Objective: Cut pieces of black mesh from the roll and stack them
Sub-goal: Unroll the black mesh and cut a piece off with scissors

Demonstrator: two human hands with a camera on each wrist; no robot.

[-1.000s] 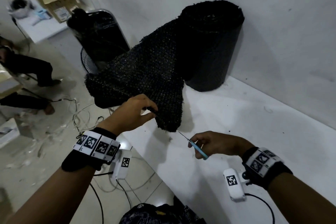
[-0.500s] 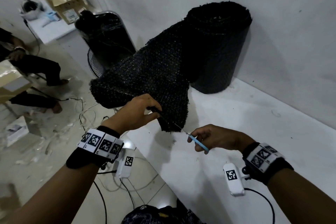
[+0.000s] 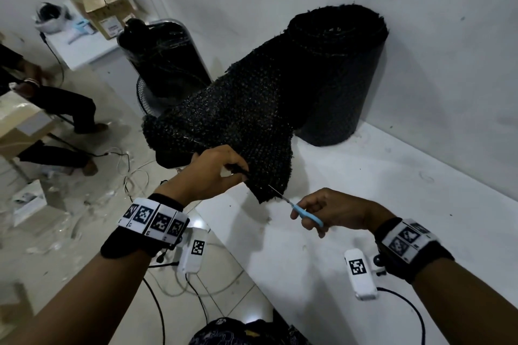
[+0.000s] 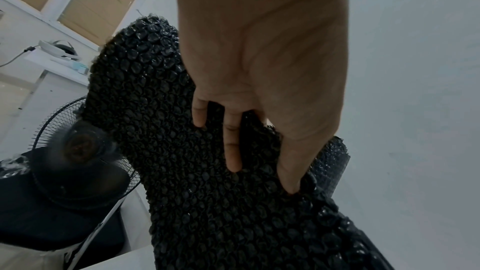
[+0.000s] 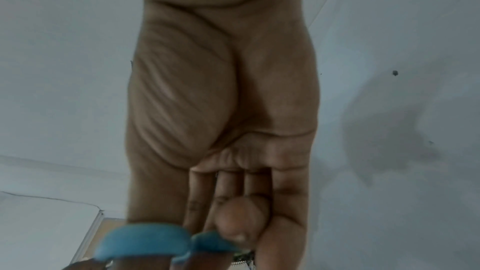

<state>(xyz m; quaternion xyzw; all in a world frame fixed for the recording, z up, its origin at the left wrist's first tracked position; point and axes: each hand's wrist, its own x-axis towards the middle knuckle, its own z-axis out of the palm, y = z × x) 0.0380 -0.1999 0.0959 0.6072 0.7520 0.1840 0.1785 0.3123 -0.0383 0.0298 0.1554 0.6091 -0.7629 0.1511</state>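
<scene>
A thick roll of black mesh (image 3: 342,73) stands upright on the white table (image 3: 364,190) against the wall. Its loose end (image 3: 238,126) is drawn out toward me over the table's left edge. My left hand (image 3: 215,173) pinches the near edge of this mesh sheet (image 4: 207,202), thumb on top and fingers under it. My right hand (image 3: 330,210) grips blue-handled scissors (image 3: 305,213), whose thin blades (image 3: 276,193) reach into the mesh's lower corner. The blue handles (image 5: 155,241) show blurred in the right wrist view.
A black standing fan (image 3: 165,64) is on the floor behind the pulled mesh. Cables (image 3: 131,173) lie on the tiled floor at the left. A seated person's legs (image 3: 64,109) and cardboard boxes (image 3: 103,3) are further left.
The scissors' blades have moved up into the mesh's lower corner; a second ago they were just below it. My left hand keeps its pinch on the edge.
</scene>
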